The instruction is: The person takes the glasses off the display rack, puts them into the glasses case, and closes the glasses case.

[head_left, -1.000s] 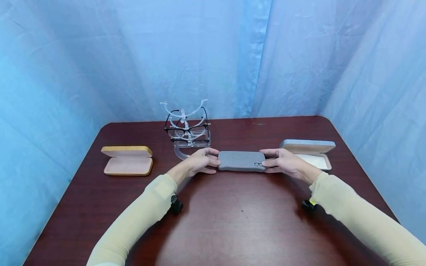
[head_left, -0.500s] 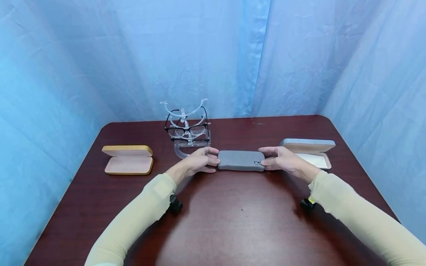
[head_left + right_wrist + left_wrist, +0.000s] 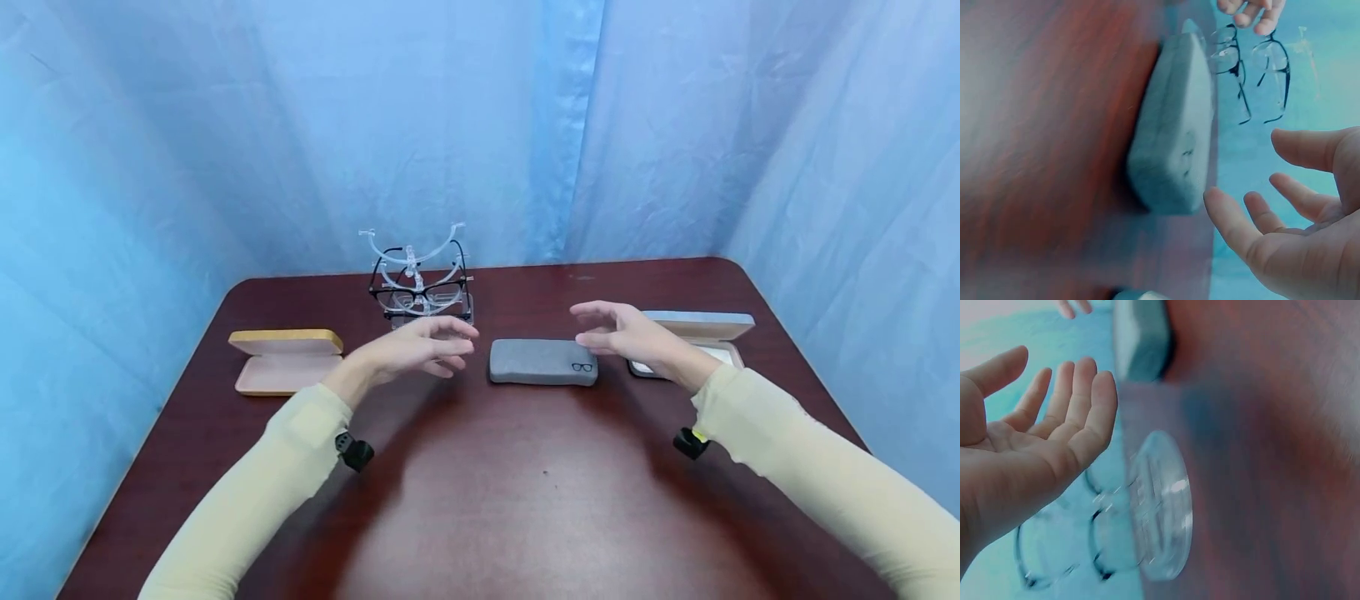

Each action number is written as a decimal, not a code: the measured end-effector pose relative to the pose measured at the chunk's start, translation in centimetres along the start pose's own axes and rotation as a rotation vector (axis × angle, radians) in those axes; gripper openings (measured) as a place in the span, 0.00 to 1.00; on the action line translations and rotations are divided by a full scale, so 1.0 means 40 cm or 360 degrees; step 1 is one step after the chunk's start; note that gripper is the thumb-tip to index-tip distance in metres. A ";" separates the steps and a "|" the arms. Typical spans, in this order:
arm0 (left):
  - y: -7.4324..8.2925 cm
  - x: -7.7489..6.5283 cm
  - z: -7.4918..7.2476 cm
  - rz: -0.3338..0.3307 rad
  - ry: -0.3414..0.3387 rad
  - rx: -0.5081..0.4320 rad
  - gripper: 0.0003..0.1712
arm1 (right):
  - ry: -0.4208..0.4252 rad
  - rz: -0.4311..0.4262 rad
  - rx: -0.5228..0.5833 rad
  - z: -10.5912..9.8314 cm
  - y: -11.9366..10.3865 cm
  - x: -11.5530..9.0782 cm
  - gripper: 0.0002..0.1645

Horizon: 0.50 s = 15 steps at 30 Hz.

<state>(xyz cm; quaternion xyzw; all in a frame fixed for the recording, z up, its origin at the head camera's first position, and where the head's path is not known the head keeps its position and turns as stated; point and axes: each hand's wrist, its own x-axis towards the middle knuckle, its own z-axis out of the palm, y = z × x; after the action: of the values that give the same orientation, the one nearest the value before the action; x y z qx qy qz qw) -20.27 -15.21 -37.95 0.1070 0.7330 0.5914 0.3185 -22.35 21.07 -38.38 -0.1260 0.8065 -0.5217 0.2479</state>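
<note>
The left hand and right hand, fingers loosely spread, hang just apart from the closed grey case between them on the table. Its long axis runs left to right, glasses mark near right.

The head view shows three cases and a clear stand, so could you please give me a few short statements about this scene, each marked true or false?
1. The grey case is closed. True.
2. The yellow case is closed. False: the yellow case stands open.
3. The left grip holds nothing. True.
4. The clear stand bears black-framed glasses. True.
5. In the head view, the printed mark is at the left end of the grey case. False: the printed mark is near its right end.
</note>
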 end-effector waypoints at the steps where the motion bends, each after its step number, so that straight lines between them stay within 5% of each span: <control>1: 0.010 -0.012 -0.012 0.0030 0.0018 -0.0003 0.23 | -0.0003 -0.0003 0.0012 0.000 -0.011 0.006 0.37; 7: 0.056 -0.077 -0.084 0.0252 0.0286 -0.0020 0.25 | 0.0002 -0.0048 0.0141 0.012 -0.072 0.053 0.38; 13: 0.047 -0.114 -0.126 0.0402 0.0924 -0.0157 0.21 | -0.0058 -0.0005 0.0318 0.054 -0.128 0.109 0.41; 15: 0.040 -0.118 -0.139 0.0386 0.1049 -0.0172 0.23 | -0.0060 0.0004 0.0332 0.069 -0.149 0.131 0.40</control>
<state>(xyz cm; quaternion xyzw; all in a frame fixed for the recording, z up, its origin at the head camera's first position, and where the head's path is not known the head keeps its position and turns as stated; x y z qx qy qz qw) -20.26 -21.73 -34.29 -0.0204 0.7460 0.6657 -0.0023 -25.65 13.99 -35.31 -0.1084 0.7432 -0.6000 0.2755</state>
